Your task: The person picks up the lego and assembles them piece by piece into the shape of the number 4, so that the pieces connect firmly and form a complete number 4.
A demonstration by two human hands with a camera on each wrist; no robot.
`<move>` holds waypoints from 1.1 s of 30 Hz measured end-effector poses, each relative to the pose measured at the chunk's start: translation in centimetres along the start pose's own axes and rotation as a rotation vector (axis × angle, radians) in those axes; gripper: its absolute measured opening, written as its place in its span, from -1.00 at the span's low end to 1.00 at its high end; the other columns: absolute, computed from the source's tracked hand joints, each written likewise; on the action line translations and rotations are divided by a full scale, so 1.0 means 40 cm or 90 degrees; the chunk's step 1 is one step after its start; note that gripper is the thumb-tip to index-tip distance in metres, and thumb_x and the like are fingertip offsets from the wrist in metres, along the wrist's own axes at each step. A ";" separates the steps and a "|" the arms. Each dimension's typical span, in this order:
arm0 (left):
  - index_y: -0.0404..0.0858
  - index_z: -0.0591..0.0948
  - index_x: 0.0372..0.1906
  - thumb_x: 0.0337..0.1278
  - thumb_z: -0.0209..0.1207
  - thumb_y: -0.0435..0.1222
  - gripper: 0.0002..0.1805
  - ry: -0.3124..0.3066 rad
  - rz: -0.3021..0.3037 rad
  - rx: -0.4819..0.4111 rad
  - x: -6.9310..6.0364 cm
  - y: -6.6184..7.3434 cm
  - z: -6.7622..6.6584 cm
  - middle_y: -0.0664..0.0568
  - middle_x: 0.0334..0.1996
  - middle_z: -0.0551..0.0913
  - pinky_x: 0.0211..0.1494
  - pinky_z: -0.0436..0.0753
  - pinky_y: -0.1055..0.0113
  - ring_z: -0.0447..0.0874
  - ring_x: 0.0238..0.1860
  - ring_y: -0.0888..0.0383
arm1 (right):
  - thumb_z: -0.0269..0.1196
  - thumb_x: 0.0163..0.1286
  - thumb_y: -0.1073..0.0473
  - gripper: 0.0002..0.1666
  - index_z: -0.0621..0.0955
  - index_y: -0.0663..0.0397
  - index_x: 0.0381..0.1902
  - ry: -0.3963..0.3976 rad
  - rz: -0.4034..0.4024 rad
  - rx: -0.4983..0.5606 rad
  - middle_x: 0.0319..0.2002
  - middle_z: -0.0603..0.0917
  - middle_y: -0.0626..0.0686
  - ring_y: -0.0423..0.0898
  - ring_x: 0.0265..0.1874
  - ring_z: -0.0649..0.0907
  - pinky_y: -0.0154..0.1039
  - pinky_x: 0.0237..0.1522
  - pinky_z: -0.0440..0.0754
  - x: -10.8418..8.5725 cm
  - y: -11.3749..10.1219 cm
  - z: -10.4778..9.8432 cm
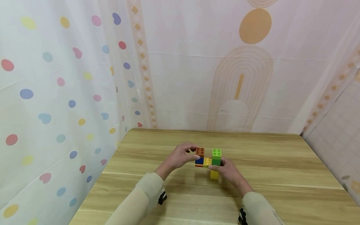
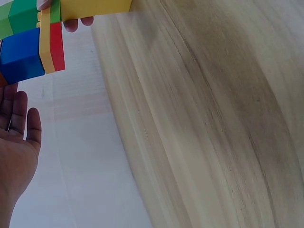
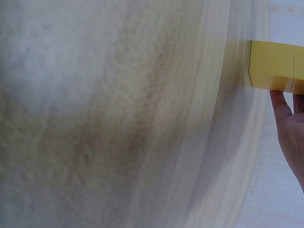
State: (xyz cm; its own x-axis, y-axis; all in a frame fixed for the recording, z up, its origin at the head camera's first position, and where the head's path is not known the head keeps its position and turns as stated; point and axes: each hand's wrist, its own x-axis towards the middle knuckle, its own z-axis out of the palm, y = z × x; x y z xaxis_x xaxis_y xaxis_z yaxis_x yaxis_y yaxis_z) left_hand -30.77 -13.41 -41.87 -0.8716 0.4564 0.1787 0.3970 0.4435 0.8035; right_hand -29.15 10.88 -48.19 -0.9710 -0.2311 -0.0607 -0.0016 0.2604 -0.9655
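Observation:
A toy brick structure spans the gap between both hands. On its left side a brown brick (image 1: 200,150) sits over a blue brick (image 1: 199,161), with a thin red brick (image 2: 57,47) beneath. A flat yellow brick (image 1: 207,161) bridges to a light green brick (image 1: 216,152) stacked on a darker green brick (image 1: 216,162). Yellow bricks (image 1: 214,175) form the column under the green ones. My left hand (image 1: 178,156) pinches the brown and blue stack, thumb in front. My right hand (image 1: 230,171) grips the green side, its thumb near the flat yellow brick; some fingers are hidden behind.
The wooden table (image 1: 157,200) extends around the hands. A patterned curtain (image 1: 180,78) hangs behind its far edge, and a dotted curtain (image 1: 56,131) runs along the left side.

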 end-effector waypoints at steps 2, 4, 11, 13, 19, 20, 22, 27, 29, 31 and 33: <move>-0.11 0.69 0.03 0.26 0.31 -0.15 -0.72 0.005 -0.002 -0.006 -0.002 0.000 0.003 0.15 -0.10 0.61 0.11 0.44 0.08 0.47 -0.01 0.11 | 0.40 0.29 -0.07 -0.37 0.58 0.18 0.19 -0.003 -0.003 -0.001 -0.06 0.70 0.02 -0.08 -0.09 0.62 -0.05 0.06 0.50 -0.001 0.002 -0.001; -0.11 0.69 0.04 0.26 0.31 -0.16 -0.72 0.009 -0.003 -0.016 -0.003 -0.002 0.006 0.14 -0.10 0.61 0.09 0.46 0.09 0.48 -0.02 0.11 | 0.40 0.29 -0.07 -0.37 0.57 0.18 0.20 -0.004 -0.004 -0.004 -0.06 0.70 0.02 -0.08 -0.09 0.62 -0.05 0.06 0.50 -0.001 0.003 -0.001; -0.12 0.69 0.08 0.27 0.31 -0.16 -0.68 0.019 -0.005 -0.047 -0.004 -0.014 0.013 0.16 -0.10 0.62 0.09 0.47 0.14 0.49 0.00 0.13 | 0.40 0.29 -0.06 -0.38 0.58 0.16 0.19 0.001 0.000 -0.004 -0.07 0.71 0.01 -0.09 -0.10 0.62 -0.04 0.06 0.50 -0.002 0.001 -0.001; -0.13 0.68 0.09 0.27 0.30 -0.15 -0.67 0.022 -0.004 -0.046 -0.004 -0.015 0.014 0.15 -0.09 0.62 0.10 0.47 0.12 0.49 0.01 0.12 | 0.40 0.29 -0.06 -0.39 0.59 0.15 0.19 0.005 0.001 -0.004 -0.08 0.71 0.01 -0.09 -0.10 0.62 -0.04 0.05 0.51 -0.002 0.000 -0.001; -0.14 0.68 0.10 0.25 0.32 -0.17 -0.66 0.032 -0.009 -0.051 -0.005 -0.019 0.019 0.11 -0.07 0.63 0.12 0.46 0.10 0.49 0.02 0.10 | 0.40 0.29 -0.05 -0.40 0.59 0.17 0.18 0.004 0.000 -0.006 -0.07 0.71 0.02 -0.08 -0.11 0.63 -0.04 0.05 0.52 -0.003 -0.002 -0.001; -0.14 0.68 0.10 0.25 0.32 -0.18 -0.65 0.034 -0.010 -0.053 -0.005 -0.020 0.020 0.11 -0.07 0.64 0.12 0.46 0.10 0.49 0.03 0.10 | 0.40 0.29 -0.05 -0.39 0.59 0.17 0.18 0.003 0.001 -0.006 -0.07 0.71 0.02 -0.08 -0.11 0.62 -0.04 0.05 0.52 -0.004 -0.003 -0.001; -0.14 0.68 0.11 0.25 0.32 -0.17 -0.65 0.037 -0.010 -0.053 -0.006 -0.022 0.021 0.10 -0.06 0.64 0.12 0.46 0.10 0.49 0.03 0.09 | 0.40 0.29 -0.06 -0.39 0.59 0.17 0.17 0.004 0.003 -0.005 -0.07 0.71 0.01 -0.08 -0.11 0.62 -0.03 0.05 0.51 -0.004 -0.003 -0.001; -0.13 0.69 0.09 0.25 0.32 -0.17 -0.66 0.035 -0.005 -0.058 -0.005 -0.024 0.020 0.10 -0.07 0.64 0.12 0.45 0.08 0.50 0.05 0.07 | 0.41 0.28 -0.06 -0.41 0.60 0.16 0.15 0.005 0.004 -0.008 -0.09 0.71 0.00 -0.09 -0.12 0.62 -0.03 0.05 0.51 -0.005 -0.006 0.000; -0.13 0.69 0.08 0.24 0.33 -0.18 -0.67 0.032 -0.005 -0.058 -0.004 -0.024 0.019 0.11 -0.07 0.64 0.12 0.44 0.09 0.50 0.04 0.08 | 0.41 0.28 -0.05 -0.42 0.60 0.15 0.15 0.003 0.003 -0.010 -0.09 0.71 0.00 -0.09 -0.12 0.62 -0.03 0.04 0.51 -0.004 -0.007 0.000; -0.12 0.69 0.08 0.24 0.33 -0.17 -0.67 0.028 -0.006 -0.053 -0.005 -0.023 0.016 0.12 -0.07 0.64 0.12 0.45 0.10 0.50 0.04 0.10 | 0.41 0.28 -0.05 -0.42 0.61 0.15 0.14 0.003 0.004 -0.013 -0.10 0.71 0.00 -0.09 -0.12 0.62 -0.03 0.04 0.51 -0.003 -0.006 0.000; -0.14 0.69 0.08 0.25 0.32 -0.17 -0.67 0.027 -0.004 -0.048 -0.005 -0.021 0.014 0.13 -0.07 0.64 0.12 0.45 0.11 0.50 0.04 0.10 | 0.42 0.27 -0.06 -0.42 0.61 0.14 0.14 0.003 0.004 -0.014 -0.10 0.70 0.00 -0.08 -0.12 0.62 -0.03 0.04 0.51 -0.002 -0.005 0.001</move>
State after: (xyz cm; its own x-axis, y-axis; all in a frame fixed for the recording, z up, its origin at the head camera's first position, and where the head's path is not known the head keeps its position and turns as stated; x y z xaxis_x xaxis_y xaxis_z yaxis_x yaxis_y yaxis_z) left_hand -30.76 -13.46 -42.91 -0.8864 0.4196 0.1956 0.3693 0.3860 0.8454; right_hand -29.07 10.81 -47.98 -0.9722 -0.2248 -0.0655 -0.0007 0.2825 -0.9593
